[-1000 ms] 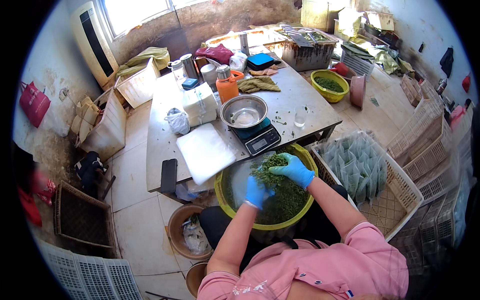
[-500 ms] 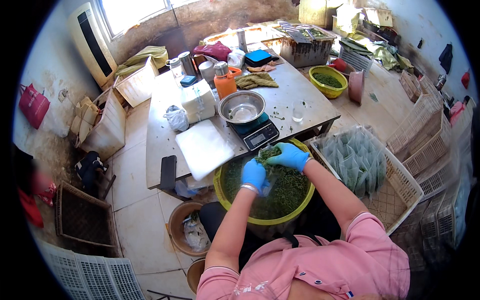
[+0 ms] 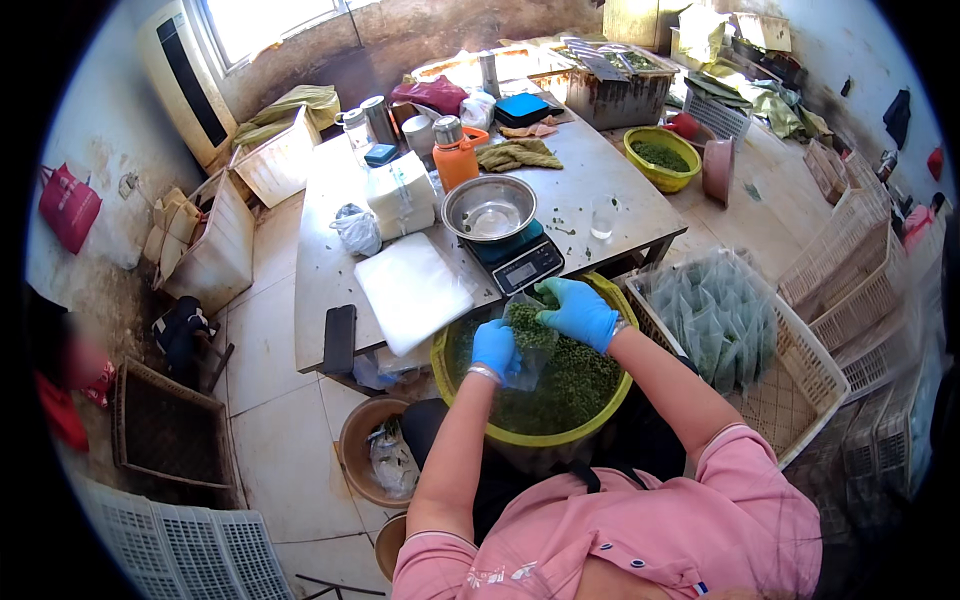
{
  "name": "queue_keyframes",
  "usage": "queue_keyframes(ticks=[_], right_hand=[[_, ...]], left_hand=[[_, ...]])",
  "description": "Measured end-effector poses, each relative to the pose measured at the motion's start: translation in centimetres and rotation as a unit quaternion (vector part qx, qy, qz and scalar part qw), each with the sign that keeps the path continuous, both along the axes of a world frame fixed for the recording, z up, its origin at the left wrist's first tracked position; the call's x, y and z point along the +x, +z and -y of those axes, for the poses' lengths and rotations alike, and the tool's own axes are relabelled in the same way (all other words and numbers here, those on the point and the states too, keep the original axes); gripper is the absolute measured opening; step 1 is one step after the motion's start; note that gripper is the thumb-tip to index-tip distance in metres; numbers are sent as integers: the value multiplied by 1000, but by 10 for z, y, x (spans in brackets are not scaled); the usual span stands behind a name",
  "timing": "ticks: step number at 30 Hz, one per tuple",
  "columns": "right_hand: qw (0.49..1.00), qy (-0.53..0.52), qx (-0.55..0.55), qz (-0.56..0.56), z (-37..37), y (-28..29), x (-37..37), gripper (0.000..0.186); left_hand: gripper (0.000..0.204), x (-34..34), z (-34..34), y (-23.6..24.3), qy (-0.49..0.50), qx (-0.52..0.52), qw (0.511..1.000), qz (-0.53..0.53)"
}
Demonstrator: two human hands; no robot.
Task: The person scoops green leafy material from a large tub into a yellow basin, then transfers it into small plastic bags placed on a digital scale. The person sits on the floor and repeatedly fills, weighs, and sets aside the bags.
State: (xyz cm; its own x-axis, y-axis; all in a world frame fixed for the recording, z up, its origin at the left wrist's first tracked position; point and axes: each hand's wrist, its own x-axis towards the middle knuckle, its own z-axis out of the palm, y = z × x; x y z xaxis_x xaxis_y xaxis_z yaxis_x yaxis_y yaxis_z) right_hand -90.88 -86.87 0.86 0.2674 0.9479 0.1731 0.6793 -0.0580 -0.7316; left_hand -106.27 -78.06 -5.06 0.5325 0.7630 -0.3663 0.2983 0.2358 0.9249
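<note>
Both my hands wear blue gloves and work over a big yellow-green basin [image 3: 596,428] full of chopped green leaves [image 3: 570,385], which rests on my lap. My left hand [image 3: 494,348] holds a small clear plastic bag [image 3: 528,340] partly filled with greens. My right hand [image 3: 578,312] is at the bag's mouth, closed on a pinch of greens. Just beyond the basin, on the table's front edge, a steel bowl [image 3: 489,208] sits on a digital scale [image 3: 520,260].
A grey table [image 3: 330,270] carries a white bag stack [image 3: 413,291], a black phone [image 3: 339,339], an orange flask [image 3: 455,155], a glass [image 3: 601,217] and boxes. A white crate of filled bags [image 3: 720,315] stands at my right. Brown buckets [image 3: 375,452] sit below left.
My hands have lifted from the greens toward the basin's far side. A clear bag now shows in my left hand and my right hand is feeding greens into it.
</note>
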Motion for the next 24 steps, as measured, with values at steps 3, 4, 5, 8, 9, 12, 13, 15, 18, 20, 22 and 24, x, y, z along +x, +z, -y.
queue_keyframes(ticks=[3, 4, 5, 8, 9, 12, 13, 15, 18, 20, 22, 24], right_hand=[[972, -83, -122, 184, 10, 1, -22, 39], [962, -90, -162, 200, 8, -10, -22, 39], [958, -98, -181, 198, 4, -17, -20, 38], [950, -110, -210, 200, -5, -13, -18, 34], [950, -105, -208, 208, -10, -6, -14, 36], [979, -29, -124, 157, -8, 19, -15, 38], [981, 24, -89, 169, -2, 26, -21, 38], [968, 100, -68, 221, 12, 31, -40, 35], [964, 69, -94, 238, 7, -10, -37, 26], [987, 79, -34, 139, 8, -11, -27, 26], [996, 63, -28, 55, 4, -7, -13, 25], [992, 51, -36, 111, -1, -1, -11, 21]], left_hand=[[28, -4, -3, -1, -12, -1, 1000, -10], [27, -2, -2, 2, -25, 0, 999, -22], [25, -1, -1, 4, -36, 1, 999, -37], [21, -1, 4, 9, -44, 28, 998, -44], [21, -3, 2, 6, -39, 29, 998, -35], [20, -12, -5, -3, -19, 5, 1000, -13], [22, -12, -6, -4, -15, -22, 1000, -8], [23, -11, -8, -5, -25, -52, 998, 11], [25, 1, -3, 0, -69, -27, 996, 44], [25, -3, -1, 7, -71, -38, 996, 28], [23, -6, -2, 5, -73, -30, 997, 16], [21, -9, -2, 0, -67, -43, 997, 21]])
